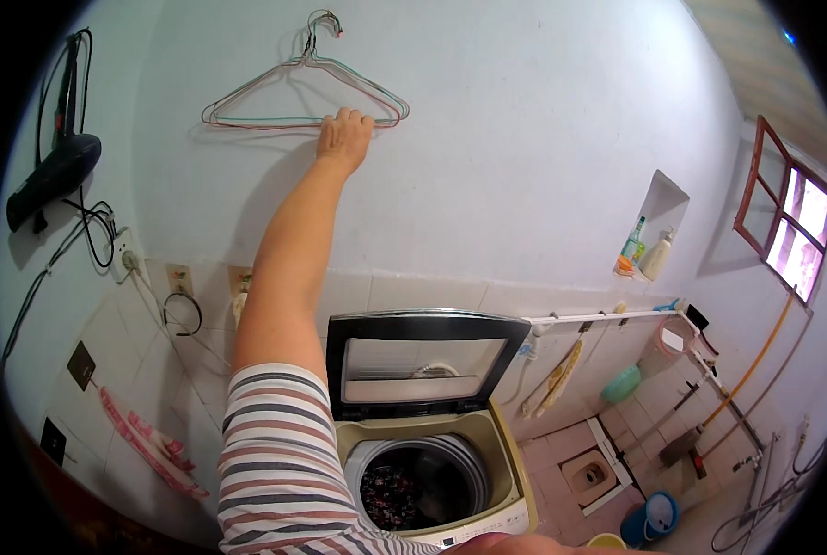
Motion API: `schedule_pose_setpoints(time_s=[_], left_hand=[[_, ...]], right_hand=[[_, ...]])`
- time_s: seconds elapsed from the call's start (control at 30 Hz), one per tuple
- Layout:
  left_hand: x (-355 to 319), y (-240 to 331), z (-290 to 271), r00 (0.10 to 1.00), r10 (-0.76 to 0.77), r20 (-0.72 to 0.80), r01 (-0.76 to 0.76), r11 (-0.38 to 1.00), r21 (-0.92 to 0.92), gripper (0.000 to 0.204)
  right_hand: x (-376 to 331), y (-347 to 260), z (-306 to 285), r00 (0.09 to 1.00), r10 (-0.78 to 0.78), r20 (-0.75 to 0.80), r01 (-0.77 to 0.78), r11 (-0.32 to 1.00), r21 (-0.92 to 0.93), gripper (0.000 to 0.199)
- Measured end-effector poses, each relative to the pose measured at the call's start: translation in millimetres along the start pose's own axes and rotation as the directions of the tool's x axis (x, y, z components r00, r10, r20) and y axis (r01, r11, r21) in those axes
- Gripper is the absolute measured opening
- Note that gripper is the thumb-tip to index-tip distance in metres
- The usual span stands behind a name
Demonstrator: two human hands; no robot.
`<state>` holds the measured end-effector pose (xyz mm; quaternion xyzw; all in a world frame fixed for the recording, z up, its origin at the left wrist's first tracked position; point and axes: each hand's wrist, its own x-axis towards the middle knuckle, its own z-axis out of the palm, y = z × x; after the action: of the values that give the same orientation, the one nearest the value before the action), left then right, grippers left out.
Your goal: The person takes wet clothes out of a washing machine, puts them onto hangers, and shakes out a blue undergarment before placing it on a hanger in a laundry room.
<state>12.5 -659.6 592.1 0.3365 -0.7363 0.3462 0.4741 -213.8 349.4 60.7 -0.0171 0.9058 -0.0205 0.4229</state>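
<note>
Our left hand (345, 139) curls its fingers round the lower bars of the wire clothes hangers (284, 119), probably the easiest part to reach, with the hooks (324, 15) higher above. Well below the fingers, the washing machine lid (422, 359) stands raised, exposing laundry (390, 495); we cannot see our right hand.

I can see the person's bare left hand (344, 141) up high, its back to the person and its fingers (343, 114) curled over tight. Just under the hand is the wrist (336, 168). Lower down, the long bare arm (288, 254) slants into a soft sleeve (275, 444) with white, grey and reddish-brown stripes.
</note>
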Motion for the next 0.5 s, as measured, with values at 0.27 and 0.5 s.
schedule_pose_setpoints(time_s=[0.27, 0.5], left_hand=[[4, 13, 10, 1.0, 0.022, -0.004, -0.021, 0.991, 0.129, 0.012], [11, 11, 0, 0.989, 0.02, -0.148, -0.037, 0.992, -0.119, 0.01]], right_hand=[[-10, 28, 10, 0.89, -0.052, 0.453, -0.389, 0.432, 0.814, 0.026], [-54, -22, 4, 0.998, 0.066, -0.007, -0.059, 0.928, 0.367, 0.029]])
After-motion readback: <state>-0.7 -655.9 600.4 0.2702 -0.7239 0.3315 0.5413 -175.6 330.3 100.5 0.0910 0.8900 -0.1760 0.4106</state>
